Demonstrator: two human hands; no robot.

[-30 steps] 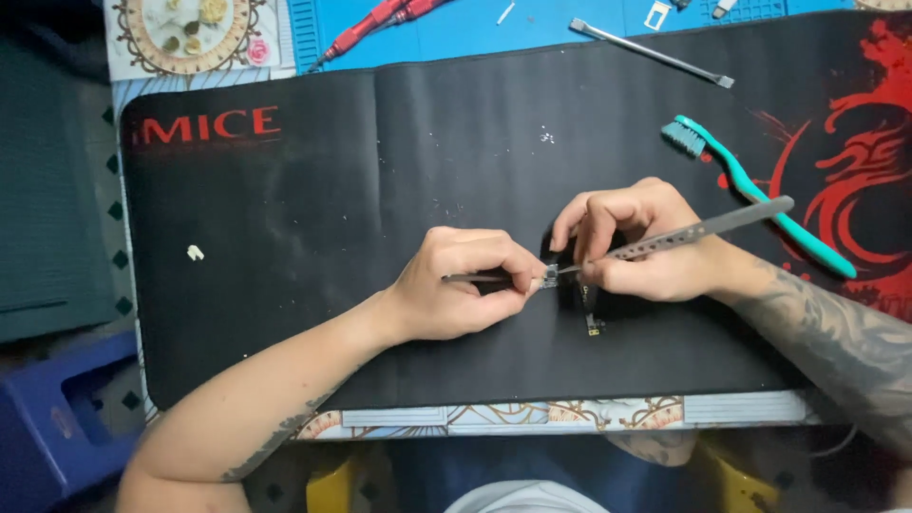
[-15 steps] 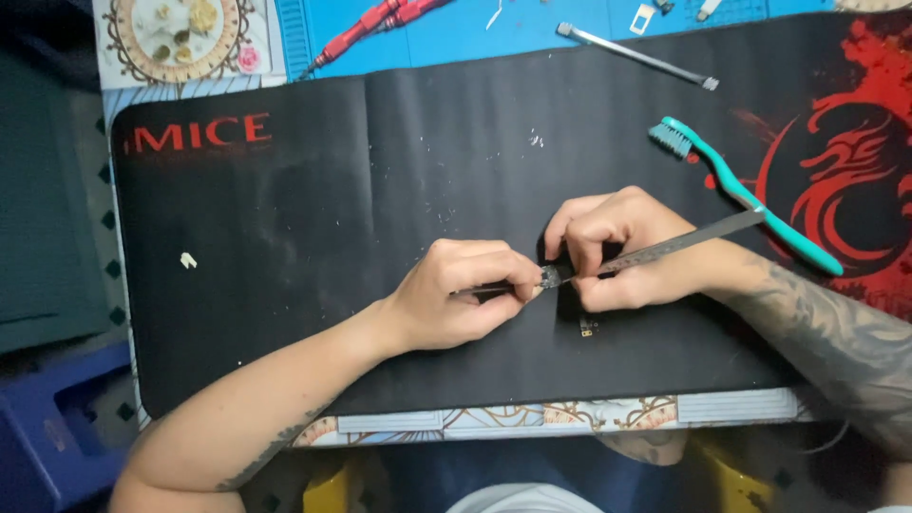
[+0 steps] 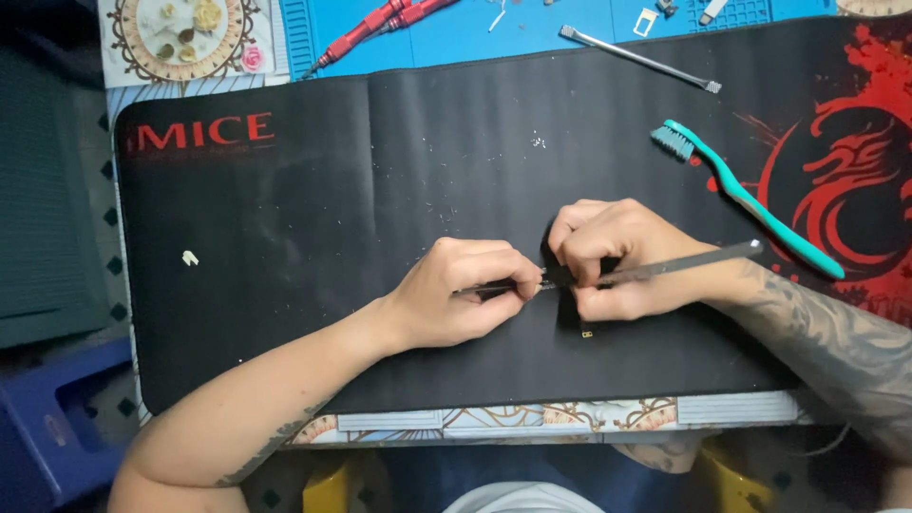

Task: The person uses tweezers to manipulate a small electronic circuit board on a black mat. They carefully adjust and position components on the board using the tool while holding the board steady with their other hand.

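Observation:
My left hand (image 3: 456, 294) and my right hand (image 3: 617, 256) meet over the middle of a large black desk mat (image 3: 313, 247). The left hand pinches a thin dark part (image 3: 494, 287) that lies flat on the mat. In the right hand is a slim grey metal tool (image 3: 693, 262), its handle pointing right past my wrist and its tip at a small dark piece (image 3: 559, 277) between the two hands. A tiny dark component (image 3: 587, 333) lies on the mat just below the right hand.
A teal toothbrush (image 3: 750, 199) lies on the mat at the right, over a red dragon print. Behind the mat a blue work mat (image 3: 532, 38) holds a long metal spudger (image 3: 638, 59), red-handled tools (image 3: 380, 21) and small parts. A round dish (image 3: 185, 28) sits at far left. A small white fleck (image 3: 190, 257) lies on the mat.
Both hands stay together on the same spot with the same grip. The view has shifted slightly; nothing on the mat has moved.

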